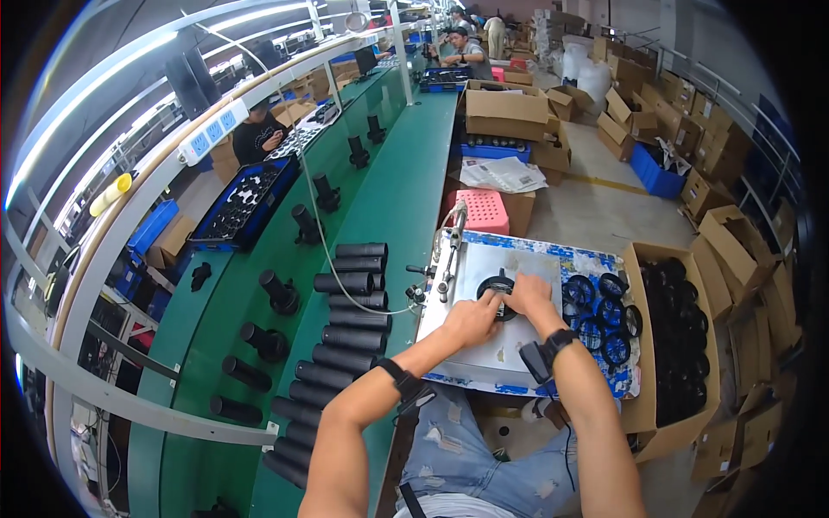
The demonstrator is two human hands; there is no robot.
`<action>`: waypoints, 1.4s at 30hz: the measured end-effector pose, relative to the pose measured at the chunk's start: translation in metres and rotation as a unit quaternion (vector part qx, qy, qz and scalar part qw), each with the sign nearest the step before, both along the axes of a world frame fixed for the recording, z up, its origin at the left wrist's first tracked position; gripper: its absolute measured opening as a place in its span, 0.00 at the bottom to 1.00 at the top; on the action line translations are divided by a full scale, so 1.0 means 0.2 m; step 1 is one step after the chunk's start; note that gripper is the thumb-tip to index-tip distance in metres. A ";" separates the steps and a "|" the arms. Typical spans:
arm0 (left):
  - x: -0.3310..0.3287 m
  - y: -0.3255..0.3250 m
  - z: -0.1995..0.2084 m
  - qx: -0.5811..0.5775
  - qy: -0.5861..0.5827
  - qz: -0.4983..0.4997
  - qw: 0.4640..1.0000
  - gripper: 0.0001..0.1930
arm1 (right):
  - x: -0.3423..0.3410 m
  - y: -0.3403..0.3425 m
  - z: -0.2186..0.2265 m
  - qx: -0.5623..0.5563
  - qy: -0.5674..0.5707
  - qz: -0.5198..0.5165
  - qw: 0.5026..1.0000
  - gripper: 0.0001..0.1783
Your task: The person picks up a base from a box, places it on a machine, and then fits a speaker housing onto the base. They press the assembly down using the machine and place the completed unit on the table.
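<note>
A black ring-shaped part (495,282) lies on a flat silver metal plate in front of me. My left hand (471,323) reaches its lower left side, with curled fingers gripping the rim. From the right, my right hand (528,295) closes its fingers on the ring's right edge. Both hands partly cover the part. The metal plate (484,350) sits on a worn blue-and-white board, and a small clamp with a lever (447,268) is fixed at its left. Several more black rings (615,349) are spread over the board right of the plate.
Black tubes (354,337) lie in a row on the green bench (380,207) to my left, with black flanged tubes (278,292) standing beyond. An open carton of black parts (635,259) stands at right. A pink stool (482,211) is ahead. Co-workers sit farther off.
</note>
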State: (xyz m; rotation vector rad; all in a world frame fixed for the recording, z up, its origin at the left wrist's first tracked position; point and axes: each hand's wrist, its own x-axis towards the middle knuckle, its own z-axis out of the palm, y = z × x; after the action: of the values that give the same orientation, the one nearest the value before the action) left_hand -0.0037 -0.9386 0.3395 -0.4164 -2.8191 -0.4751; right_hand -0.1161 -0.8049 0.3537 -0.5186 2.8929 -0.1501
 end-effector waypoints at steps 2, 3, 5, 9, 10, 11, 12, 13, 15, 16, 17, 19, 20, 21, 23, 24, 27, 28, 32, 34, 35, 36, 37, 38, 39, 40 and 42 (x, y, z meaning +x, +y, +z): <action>-0.08 0.00 -0.09 -0.057 -0.037 -0.013 0.998 0.20 | -0.09 -0.04 -0.01 0.099 -0.010 0.035 0.994 0.24; -0.12 -0.02 -0.10 -0.063 -0.062 -0.040 0.995 0.21 | -0.10 -0.06 -0.01 0.145 -0.013 0.047 0.988 0.23; -0.16 -0.07 -0.07 -0.096 -0.118 -0.092 0.984 0.22 | -0.12 -0.10 0.01 0.206 -0.024 0.077 0.975 0.23; -0.17 -0.09 -0.08 -0.095 -0.104 -0.119 0.983 0.21 | -0.16 -0.20 0.03 0.239 -0.068 0.074 0.966 0.25; -0.14 -0.07 -0.10 -0.072 -0.071 -0.101 0.990 0.19 | -0.18 -0.20 0.02 0.255 -0.063 0.088 0.961 0.26; -0.10 -0.06 -0.14 -0.035 -0.024 -0.087 0.995 0.17 | -0.20 -0.19 0.01 0.270 -0.057 0.098 0.956 0.28; -0.08 -0.04 -0.18 0.003 0.024 -0.072 0.997 0.16 | -0.23 -0.18 0.01 0.268 -0.056 0.099 0.957 0.28; -0.07 -0.02 -0.21 0.010 0.064 -0.059 0.996 0.15 | -0.24 -0.16 0.01 0.265 -0.049 0.124 0.955 0.29; -0.07 -0.02 -0.23 -0.001 0.040 -0.038 0.998 0.16 | -0.25 -0.15 0.02 0.243 -0.047 0.153 0.957 0.32; -0.08 0.00 -0.21 -0.007 0.021 -0.030 0.999 0.16 | -0.26 -0.14 0.02 0.246 -0.047 0.156 0.956 0.32; -0.10 0.00 -0.19 -0.003 0.021 -0.028 0.999 0.16 | -0.27 -0.12 0.01 0.238 -0.055 0.160 0.957 0.32; -0.13 -0.04 -0.15 -0.024 -0.027 -0.070 0.997 0.17 | -0.28 -0.11 0.03 0.232 -0.066 0.167 0.956 0.32; -0.13 -0.04 -0.14 -0.021 -0.031 -0.066 0.997 0.17 | -0.28 -0.11 0.05 0.222 -0.076 0.167 0.958 0.31; -0.12 -0.03 -0.14 -0.029 -0.029 -0.058 0.997 0.18 | -0.27 -0.10 0.07 0.212 -0.087 0.167 0.959 0.30; -0.10 -0.01 -0.17 -0.017 -0.015 -0.031 0.999 0.18 | -0.24 -0.08 0.12 0.195 -0.091 0.175 0.961 0.28; -0.09 -0.01 -0.18 -0.015 -0.015 -0.027 0.999 0.18 | -0.22 -0.08 0.14 0.178 -0.094 0.184 0.962 0.26; -0.05 -0.02 -0.18 0.014 -0.018 0.003 1.000 0.18 | -0.24 -0.07 0.11 0.135 -0.148 0.150 0.968 0.24; -0.07 -0.03 -0.20 0.023 -0.030 -0.004 0.999 0.19 | -0.25 -0.07 0.09 0.122 -0.146 0.150 0.970 0.24; 0.01 -0.06 -0.36 0.144 0.107 0.015 0.984 0.29 | -0.24 -0.03 -0.13 -0.058 -0.051 0.178 0.981 0.36; 0.11 0.09 -0.18 0.265 0.092 -0.062 0.958 0.28 | -0.37 0.42 -0.30 -0.260 -0.017 0.181 0.948 0.29; 0.26 -0.02 -0.09 0.271 0.095 -0.065 0.956 0.26 | -0.22 0.37 -0.29 -0.350 0.021 0.176 0.920 0.23; 0.37 -0.12 -0.03 0.258 0.114 -0.053 0.958 0.22 | -0.22 0.46 -0.40 -0.357 0.125 0.156 0.912 0.20; 0.50 -0.28 0.03 0.209 0.118 0.028 0.970 0.19 | -0.13 0.45 -0.41 -0.370 0.148 0.128 0.908 0.21; 0.59 -0.47 0.08 0.154 0.211 0.124 0.957 0.16 | -0.15 0.49 -0.45 -0.455 0.094 0.075 0.883 0.23; 0.70 -0.67 0.16 0.093 0.245 0.231 0.937 0.13 | -0.17 0.50 -0.45 -0.496 0.041 0.039 0.867 0.23; 0.79 -0.90 0.25 0.116 0.271 0.327 0.898 0.10 | -0.16 0.47 -0.42 -0.536 -0.011 0.000 0.844 0.24; 1.02 -1.38 0.24 -0.051 0.222 0.560 0.797 0.18 | -0.13 0.40 -0.40 -0.524 0.003 0.021 0.851 0.24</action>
State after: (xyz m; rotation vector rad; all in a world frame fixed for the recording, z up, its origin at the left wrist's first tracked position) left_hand 0.1994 -1.2151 0.3875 0.9758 -2.1039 0.0537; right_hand -0.1422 -0.7242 0.2744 -0.7011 2.5363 -1.7484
